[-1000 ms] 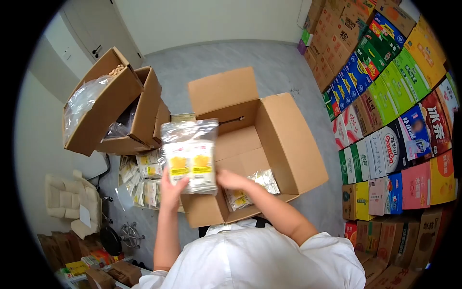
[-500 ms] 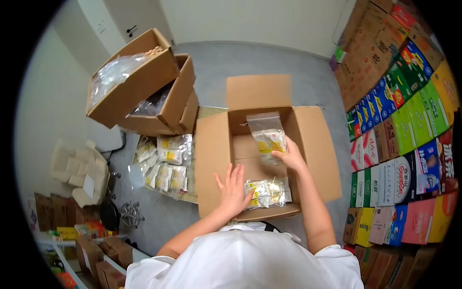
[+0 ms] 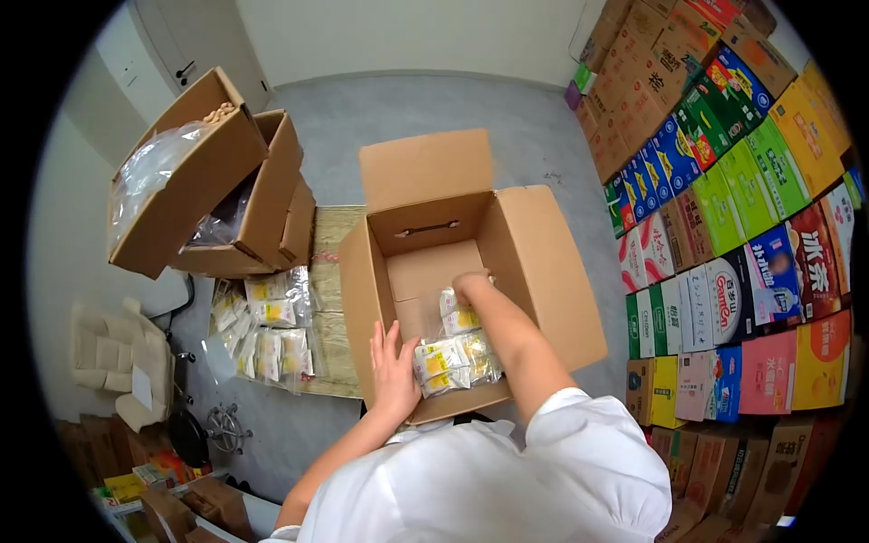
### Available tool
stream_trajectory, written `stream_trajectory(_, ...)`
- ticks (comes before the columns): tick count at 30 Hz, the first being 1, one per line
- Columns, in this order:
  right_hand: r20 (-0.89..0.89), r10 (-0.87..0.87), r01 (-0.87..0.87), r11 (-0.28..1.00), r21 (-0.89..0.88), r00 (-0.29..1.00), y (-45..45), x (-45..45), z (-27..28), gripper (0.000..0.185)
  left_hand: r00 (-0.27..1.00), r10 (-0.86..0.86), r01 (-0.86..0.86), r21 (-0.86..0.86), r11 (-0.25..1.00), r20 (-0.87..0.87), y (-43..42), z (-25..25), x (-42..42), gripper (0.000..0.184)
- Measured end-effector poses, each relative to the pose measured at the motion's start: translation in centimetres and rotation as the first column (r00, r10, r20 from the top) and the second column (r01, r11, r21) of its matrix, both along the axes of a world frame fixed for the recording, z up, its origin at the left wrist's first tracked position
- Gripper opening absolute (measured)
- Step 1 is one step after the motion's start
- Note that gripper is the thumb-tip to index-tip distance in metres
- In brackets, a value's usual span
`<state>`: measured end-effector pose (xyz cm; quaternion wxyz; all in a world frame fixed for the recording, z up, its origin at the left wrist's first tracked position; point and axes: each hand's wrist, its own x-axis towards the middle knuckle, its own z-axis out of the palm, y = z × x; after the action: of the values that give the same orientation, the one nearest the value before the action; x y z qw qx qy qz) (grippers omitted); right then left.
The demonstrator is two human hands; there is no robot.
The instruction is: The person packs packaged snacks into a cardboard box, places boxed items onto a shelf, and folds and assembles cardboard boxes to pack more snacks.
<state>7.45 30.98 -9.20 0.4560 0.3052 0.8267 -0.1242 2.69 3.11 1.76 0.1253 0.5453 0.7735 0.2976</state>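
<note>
An open cardboard box (image 3: 534,253) stands in front of me with its flaps folded outward. My right hand (image 3: 474,286) reaches down inside it, fingers curled at the edge of a clear plastic bag of white-and-yellow packets (image 3: 460,313). The fingertips are partly hidden. Nearer to me in the box lie more bagged packets (image 3: 444,359), beside a bag with shiny yellow contents (image 3: 477,353). My left hand (image 3: 396,369) rests on the box's left edge by those bags, its fingers spread and holding nothing.
Left of the box, several bagged packets (image 3: 272,339) lie on a wood-patterned low surface (image 3: 337,290). Behind them, a tilted carton (image 3: 195,190) sits on another carton (image 3: 281,181). Stacked colourful cartons (image 3: 724,262) line the right side. An office chair (image 3: 122,344) stands at left.
My right hand has lowered the bag of packets from the box's opening to its inside, next to the other bags. My left hand stays at the left edge. The view has shifted.
</note>
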Motion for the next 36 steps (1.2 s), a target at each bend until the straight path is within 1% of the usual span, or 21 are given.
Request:
stream_trajectory(1, -0.076, 0.019, -0.009, 0.991, 0.136, 0.997, -0.3, 0.1, -1.1, 0.037, 1.0, 0.01, -0.01, 0.014, 1.0, -0.005, -0.1, -0.2, -0.2, 0.056)
stream_trajectory(2, -0.086, 0.015, -0.004, 0.992, 0.128, 0.996, -0.7, 0.1, -2.3, 0.037, 1.0, 0.023, -0.022, 0.027, 0.999, -0.013, -0.3, -0.4, -0.6, 0.055)
stream_trajectory(4, -0.309, -0.074, 0.158, 0.954, 0.256, 0.948, -1.6, 0.6, -4.0, 0.04, 0.999, 0.044, -0.044, 0.023, 0.999, 0.002, -0.7, -0.6, -0.4, 0.058)
stream_trajectory(9, -0.402, -0.094, 0.202, 0.95, 0.236, 0.911, -1.5, 1.6, -4.5, 0.047, 0.998, 0.05, -0.052, 0.072, 0.996, 0.038, -0.2, -0.9, -0.3, 0.061)
stream_trajectory(11, -0.444, -0.074, 0.186, 0.959, 0.215, 0.893, -1.6, 1.4, -4.1, 0.049, 0.991, 0.086, -0.093, 0.064, 0.994, 0.105, -0.4, -0.3, 0.0, 0.051)
stream_trajectory(14, -0.445, -0.141, 0.206, 0.974, 0.099, 0.884, -2.6, 1.4, -0.3, 0.051, 0.981, 0.108, -0.126, 0.106, 0.986, 0.162, -0.5, -0.3, 0.0, 0.051)
stream_trajectory(16, -0.587, -0.264, 0.293, 0.955, -0.049, 0.765, -2.9, 1.5, 0.3, 0.048, 0.975, 0.109, -0.135, 0.124, 0.983, 0.194, -0.4, -1.0, -0.7, 0.051)
stream_trajectory(17, -0.586, -0.26, 0.287, 0.957, -0.048, 0.768, -2.9, 1.7, 0.8, 0.048, 0.969, 0.102, -0.137, 0.146, 0.98, 0.225, -0.2, -1.2, -1.1, 0.051)
stream_trajectory(19, -0.77, -0.308, 0.301, 0.94, -0.158, 0.559, -3.2, 2.1, 2.6, 0.045, 0.962, 0.096, -0.138, 0.152, 0.979, 0.257, 0.1, -1.1, -1.6, 0.052)
stream_trajectory(20, -0.77, -0.304, 0.295, 0.943, -0.157, 0.562, -3.6, 2.1, 3.6, 0.045, 0.955, 0.086, -0.134, 0.156, 0.979, 0.285, 0.1, -0.9, -1.8, 0.052)
stream_trajectory(22, -0.839, -0.402, 0.293, 0.906, -0.306, 0.367, -4.7, 0.9, 5.0, 0.043, 0.952, 0.073, -0.126, 0.161, 0.979, 0.298, 0.5, -0.8, -2.4, 0.058)
stream_trajectory(23, -0.841, -0.492, 0.258, 0.862, -0.436, 0.223, -5.7, 0.0, 4.4, 0.051, 0.95, 0.06, -0.115, 0.166, 0.979, 0.307, 0.5, -0.7, -2.7, 0.064)
stream_trajectory(24, -0.84, -0.494, 0.245, 0.863, -0.442, 0.224, -7.0, -0.5, 6.1, 0.051, 0.951, 0.072, -0.125, 0.162, 0.979, 0.301, 0.5, -0.5, -2.8, 0.064)
stream_trajectory(26, -0.605, -0.742, 0.279, 0.67, -0.688, 0.288, -10.8, -3.2, 11.6, 0.067, 0.947, 0.128, -0.194, 0.205, 0.959, 0.295, 0.6, -0.3, -3.0, 0.069)
stream_trajectory(28, -0.943, -0.323, 0.119, 0.942, -0.313, 0.083, -13.5, -5.4, 6.3, 0.075, 0.889, 0.003, -0.137, 0.26, 0.956, 0.458, -0.3, -1.9, -4.3, 0.073)
stream_trajectory(29, -0.853, -0.482, 0.186, 0.873, -0.45, 0.202, -13.9, -5.1, 7.3, 0.077, 0.907, 0.003, -0.125, 0.263, 0.957, 0.42, -1.0, -1.5, -4.2, 0.071)
stream_trajectory(30, -0.797, -0.567, 0.194, 0.823, -0.535, 0.208, -14.3, -5.0, 8.8, 0.084, 0.918, -0.009, -0.104, 0.262, 0.959, 0.396, -1.8, -1.2, -4.4, 0.07)
stream_trajectory(33, -0.851, -0.427, 0.171, 0.904, -0.392, 0.307, -16.2, -6.3, 10.3, 0.092, 0.78, 0.05, -0.192, 0.162, 0.968, 0.624, -5.0, -2.8, -7.5, 0.067)
stream_trajectory(34, -0.822, -0.442, 0.272, 0.892, -0.361, 0.36, -17.0, -6.1, 10.4, 0.085, 0.773, 0.056, -0.203, 0.163, 0.965, 0.632, -6.0, -4.1, -8.3, 0.067)
stream_trajectory(35, -0.792, -0.461, 0.378, 0.87, -0.315, 0.4, -17.4, -6.1, 10.6, 0.079, 0.791, 0.153, -0.282, 0.131, 0.951, 0.593, -7.3, -5.3, -9.8, 0.065)
stream_trajectory(36, -0.795, -0.453, 0.385, 0.872, -0.301, 0.404, -17.8, -6.2, 10.7, 0.079, 0.798, 0.245, -0.357, 0.105, 0.928, 0.551, -8.7, -6.1, -11.2, 0.064)
